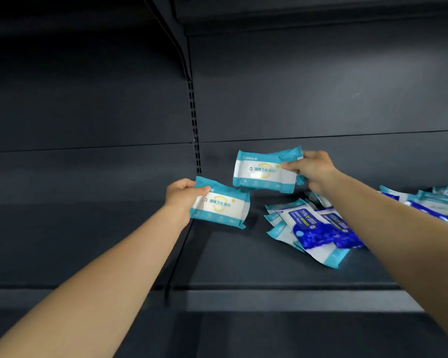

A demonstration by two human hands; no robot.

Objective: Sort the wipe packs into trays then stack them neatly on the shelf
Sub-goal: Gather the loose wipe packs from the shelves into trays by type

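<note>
Dark metal shelf (243,257) carries an unsorted heap of wipe packs (318,228) at right; we see no trays, so we judge sorting barely begun. Left hand (179,195) grips one teal pack (221,204); right hand (313,169) pinches another teal pack (265,171), both held above the shelf.

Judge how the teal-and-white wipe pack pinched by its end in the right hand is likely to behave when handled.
The teal-and-white pack is probably soft: its wrapper crumples where the right hand pinches it. It seems light, since a pinch at one end holds it level. The glossy film may be slippery, so it could slide off the loose pile.
</note>
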